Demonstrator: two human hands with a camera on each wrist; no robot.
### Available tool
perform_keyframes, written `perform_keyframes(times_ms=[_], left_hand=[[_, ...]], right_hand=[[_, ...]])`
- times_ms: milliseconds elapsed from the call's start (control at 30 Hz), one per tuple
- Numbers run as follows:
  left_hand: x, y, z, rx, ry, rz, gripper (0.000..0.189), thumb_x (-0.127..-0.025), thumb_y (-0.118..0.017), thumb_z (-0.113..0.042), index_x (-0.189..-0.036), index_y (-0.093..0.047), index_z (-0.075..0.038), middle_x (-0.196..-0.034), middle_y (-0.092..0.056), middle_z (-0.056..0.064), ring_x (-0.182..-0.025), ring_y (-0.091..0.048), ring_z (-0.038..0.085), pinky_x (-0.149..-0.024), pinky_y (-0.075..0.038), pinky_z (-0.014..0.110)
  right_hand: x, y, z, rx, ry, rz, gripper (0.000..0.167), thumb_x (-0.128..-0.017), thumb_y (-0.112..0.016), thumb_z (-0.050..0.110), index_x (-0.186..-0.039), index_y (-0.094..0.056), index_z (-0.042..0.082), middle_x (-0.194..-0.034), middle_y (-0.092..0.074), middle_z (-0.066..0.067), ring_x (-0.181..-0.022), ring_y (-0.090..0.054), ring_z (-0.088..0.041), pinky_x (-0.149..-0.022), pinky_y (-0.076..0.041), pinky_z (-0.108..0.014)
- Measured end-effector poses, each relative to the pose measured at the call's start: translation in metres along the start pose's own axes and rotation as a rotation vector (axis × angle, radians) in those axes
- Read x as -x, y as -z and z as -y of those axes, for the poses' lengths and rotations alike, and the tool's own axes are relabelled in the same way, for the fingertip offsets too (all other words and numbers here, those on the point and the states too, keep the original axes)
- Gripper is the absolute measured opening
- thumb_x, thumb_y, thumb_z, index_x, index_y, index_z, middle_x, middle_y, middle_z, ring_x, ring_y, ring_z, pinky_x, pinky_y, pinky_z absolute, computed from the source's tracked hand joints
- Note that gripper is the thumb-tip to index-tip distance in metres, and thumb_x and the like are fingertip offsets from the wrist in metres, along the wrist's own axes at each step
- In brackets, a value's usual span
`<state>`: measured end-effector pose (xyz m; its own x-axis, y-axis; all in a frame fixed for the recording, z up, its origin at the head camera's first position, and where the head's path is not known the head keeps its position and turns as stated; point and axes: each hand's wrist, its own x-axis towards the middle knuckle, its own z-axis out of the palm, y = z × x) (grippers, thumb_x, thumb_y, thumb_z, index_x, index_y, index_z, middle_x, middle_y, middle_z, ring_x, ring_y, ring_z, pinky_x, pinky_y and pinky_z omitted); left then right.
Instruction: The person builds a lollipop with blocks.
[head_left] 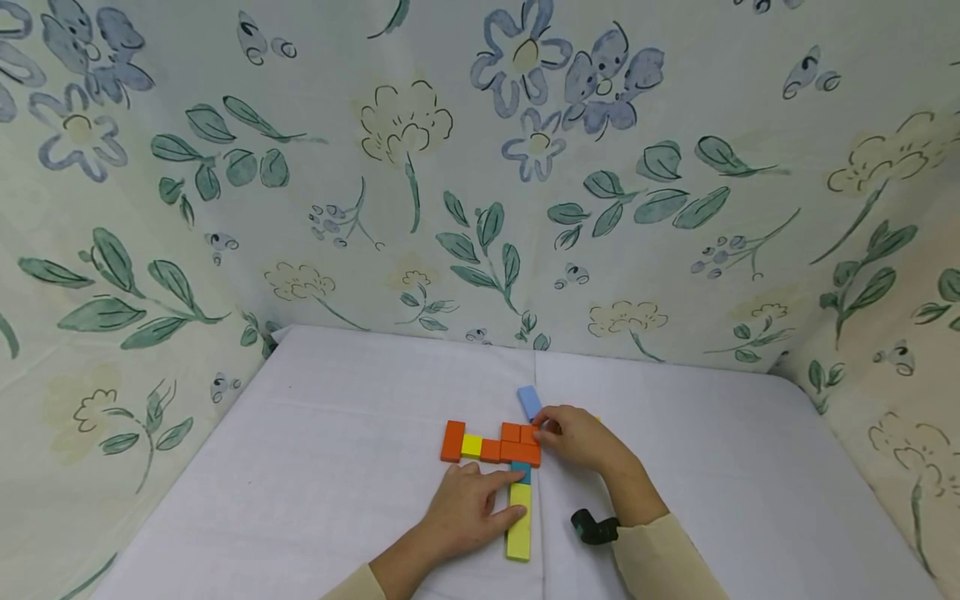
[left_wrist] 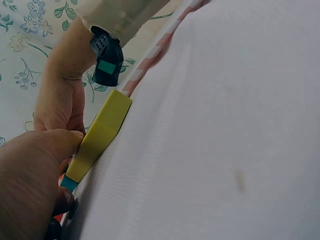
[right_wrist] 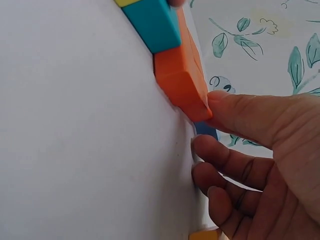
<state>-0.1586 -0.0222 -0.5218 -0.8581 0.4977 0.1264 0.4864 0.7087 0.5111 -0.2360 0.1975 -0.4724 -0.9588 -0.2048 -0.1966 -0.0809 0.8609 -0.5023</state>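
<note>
On the white cloth lies a joined row of flat blocks. An upright orange block, a yellow square and a small orange block lead to a wider orange block with two orange squares above it. Below run a teal block and a long yellow block. My left hand touches the teal block with its index finger and the yellow one with its thumb. My right hand pinches the right-hand orange square; in the right wrist view its thumb meets the orange end.
A light blue block lies apart, just beyond the right fingertips. Part of a yellow-orange block shows past the right hand. A black wrist device sticks out from the right sleeve. Floral cloth hangs behind the table.
</note>
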Motion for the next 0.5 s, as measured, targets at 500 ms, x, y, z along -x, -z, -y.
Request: perform_keyframes(times_ms=[500], left_hand=[[0.0006, -0.0019, 0.0016, 0.002, -0.001, -0.007, 0.045, -0.093, -0.064, -0.058, -0.134, -0.066, -0.041, -0.056, -0.039, -0.017, -0.065, -0.035, 0.000, -0.069, -0.027, 0.023]], right_hand=[[0.0039, 0.0065, -0.0026, -0.050, -0.015, -0.033, 0.010, -0.098, -0.068, 0.023, -0.107, -0.071, 0.024, -0.090, -0.062, 0.001, -0.084, -0.055, -0.017, -0.076, -0.051, -0.031]])
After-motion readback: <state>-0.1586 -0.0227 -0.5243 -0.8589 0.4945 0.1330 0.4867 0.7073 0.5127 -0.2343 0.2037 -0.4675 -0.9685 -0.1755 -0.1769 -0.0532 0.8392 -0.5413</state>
